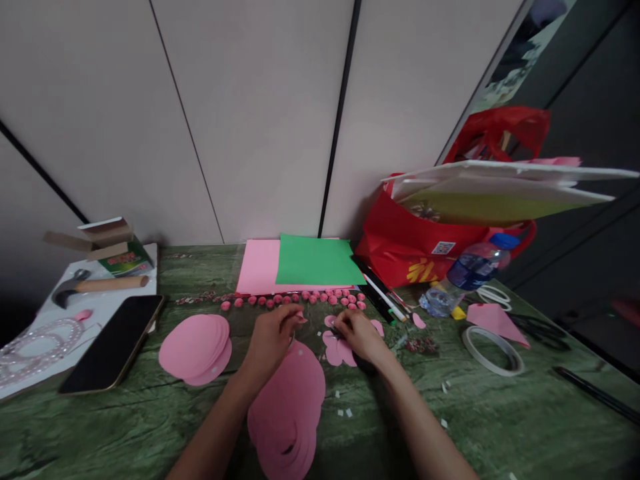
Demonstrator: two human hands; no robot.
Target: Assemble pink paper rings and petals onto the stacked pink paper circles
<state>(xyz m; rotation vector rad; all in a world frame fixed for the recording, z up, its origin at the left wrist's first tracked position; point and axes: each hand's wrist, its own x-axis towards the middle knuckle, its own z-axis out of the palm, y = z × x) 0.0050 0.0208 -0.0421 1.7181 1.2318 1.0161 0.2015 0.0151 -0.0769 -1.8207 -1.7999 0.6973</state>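
My left hand is closed in a pinch on a small pink paper piece, held above the front stack of pink paper cutouts. To its right, my right hand reaches down with bent fingers pressed together among loose pink paper petals. Its fingertips are partly hidden, so whatever they pinch cannot be made out. Behind both hands runs a line of small rolled pink paper pieces. Another stack of round pink paper cutouts lies left of my left hand.
Pink sheets and a green sheet lie against the wall. On the left are a phone, hammer, bead strings and a box. Rightward stand a red bag, bottle and tape roll.
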